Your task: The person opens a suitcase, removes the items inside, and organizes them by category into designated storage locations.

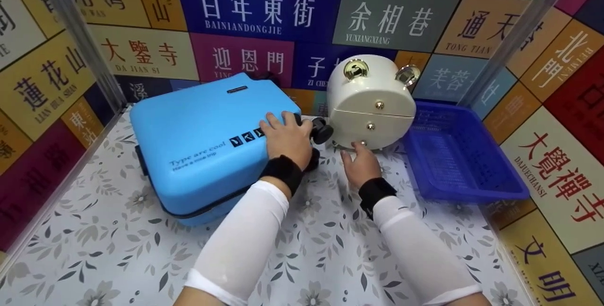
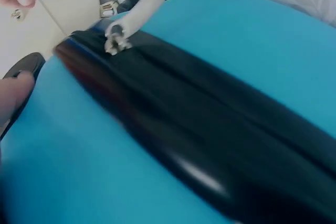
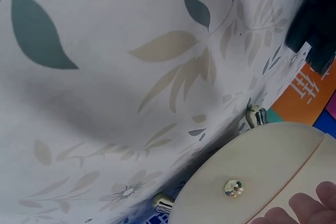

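A light-blue suitcase (image 1: pixel 212 131) lies on its side, its black zipper strip (image 2: pixel 199 108) seen close in the left wrist view. My left hand (image 1: pixel 288 141) rests on its wheel end, fingers spread beside the black wheels (image 1: pixel 322 131). To the right stands a cream box with drawers (image 1: pixel 368 84), fitted with gold ears and round knobs. My right hand (image 1: pixel 362 164) reaches to its lower front, fingertips close to the lowest knob (image 3: pixel 233 188). In the right wrist view the fingers (image 3: pixel 310 208) are at the front face, beside that knob rather than around it.
A blue plastic basket (image 1: pixel 472 155) stands right of the cream box. Panels with printed characters (image 1: pixel 264 9) close in the back and sides. A leaf-patterned cloth (image 1: pixel 321 249) covers the table. A pale zipper pull (image 2: pixel 139 14) sticks out from the suitcase.
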Motion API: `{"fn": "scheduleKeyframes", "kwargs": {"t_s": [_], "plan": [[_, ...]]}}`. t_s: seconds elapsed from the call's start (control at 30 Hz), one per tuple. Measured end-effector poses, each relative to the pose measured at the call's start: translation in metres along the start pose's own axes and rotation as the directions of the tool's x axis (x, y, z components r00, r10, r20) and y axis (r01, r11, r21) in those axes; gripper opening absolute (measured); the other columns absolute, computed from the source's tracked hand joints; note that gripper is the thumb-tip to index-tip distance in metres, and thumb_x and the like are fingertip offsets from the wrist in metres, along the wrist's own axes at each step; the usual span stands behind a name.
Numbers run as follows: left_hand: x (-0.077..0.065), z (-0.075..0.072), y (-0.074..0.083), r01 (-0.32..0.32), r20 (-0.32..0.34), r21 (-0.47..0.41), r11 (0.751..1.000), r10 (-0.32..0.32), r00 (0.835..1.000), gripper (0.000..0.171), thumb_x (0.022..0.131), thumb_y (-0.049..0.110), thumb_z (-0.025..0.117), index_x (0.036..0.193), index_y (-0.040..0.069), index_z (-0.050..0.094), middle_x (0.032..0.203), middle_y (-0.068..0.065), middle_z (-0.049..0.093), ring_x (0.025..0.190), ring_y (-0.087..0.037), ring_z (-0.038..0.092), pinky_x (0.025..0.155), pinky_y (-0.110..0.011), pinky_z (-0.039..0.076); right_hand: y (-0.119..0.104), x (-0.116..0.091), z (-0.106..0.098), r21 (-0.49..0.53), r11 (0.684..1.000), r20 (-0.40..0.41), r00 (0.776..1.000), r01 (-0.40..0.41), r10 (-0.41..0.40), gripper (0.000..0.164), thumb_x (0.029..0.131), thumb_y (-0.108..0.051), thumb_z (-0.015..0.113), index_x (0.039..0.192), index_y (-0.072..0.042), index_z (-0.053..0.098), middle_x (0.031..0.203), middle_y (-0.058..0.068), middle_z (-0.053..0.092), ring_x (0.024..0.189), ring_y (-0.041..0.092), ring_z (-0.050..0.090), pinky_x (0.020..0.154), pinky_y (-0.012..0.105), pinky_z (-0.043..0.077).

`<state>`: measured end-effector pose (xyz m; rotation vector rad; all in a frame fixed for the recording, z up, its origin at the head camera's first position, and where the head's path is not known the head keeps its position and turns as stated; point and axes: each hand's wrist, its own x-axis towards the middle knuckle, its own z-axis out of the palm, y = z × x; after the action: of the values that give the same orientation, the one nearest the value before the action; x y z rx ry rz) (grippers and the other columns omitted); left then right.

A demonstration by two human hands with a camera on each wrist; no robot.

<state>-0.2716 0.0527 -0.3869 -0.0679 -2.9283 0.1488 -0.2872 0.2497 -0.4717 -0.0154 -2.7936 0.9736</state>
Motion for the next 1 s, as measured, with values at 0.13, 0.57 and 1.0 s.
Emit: {"fn": "scheduleKeyframes", "kwargs": {"t_s": [0.13, 0.57, 1.0], "plan": [[-0.002, 0.002, 0.001, -0.017, -0.025, -0.025, 1.000, 0.017, 1.000, 0.042, 0.109, 0.040, 0.047, 0.150, 0.036, 0.053, 0.156, -0.024, 0.045, 0.145, -0.062, 0.039, 0.119, -0.070, 0.035, -0.001, 0.000, 0.000, 0.011, 1.000, 0.020, 1.000, -0.009, 0.009, 0.056, 0.108, -0.033, 0.058, 0.150, 0.002, 0.053, 0.153, 0.022, 0.057, 0.143, 0.041, 0.053, 0.121, 0.051, 0.041], [-0.017, 0.001, 0.002, -0.070, -0.089, -0.104, 0.992, 0.060, 0.994, 0.039, 0.106, 0.034, 0.051, 0.143, 0.033, 0.062, 0.145, -0.024, 0.052, 0.142, -0.061, 0.044, 0.119, -0.069, 0.035, -0.001, 0.001, 0.000, -0.011, 1.000, 0.017, 1.000, -0.011, 0.011, 0.056, 0.108, -0.036, 0.058, 0.150, 0.001, 0.054, 0.152, 0.022, 0.058, 0.142, 0.041, 0.054, 0.120, 0.050, 0.042], [-0.026, 0.004, -0.004, -0.122, -0.125, -0.110, 0.986, 0.108, 0.986, 0.035, 0.103, 0.030, 0.054, 0.132, 0.023, 0.073, 0.137, -0.024, 0.054, 0.140, -0.056, 0.048, 0.119, -0.065, 0.037, -0.004, 0.000, 0.003, -0.024, 1.000, 0.021, 1.000, 0.001, 0.000, 0.054, 0.108, -0.032, 0.057, 0.149, 0.004, 0.054, 0.151, 0.024, 0.058, 0.141, 0.041, 0.055, 0.119, 0.050, 0.042]]}}
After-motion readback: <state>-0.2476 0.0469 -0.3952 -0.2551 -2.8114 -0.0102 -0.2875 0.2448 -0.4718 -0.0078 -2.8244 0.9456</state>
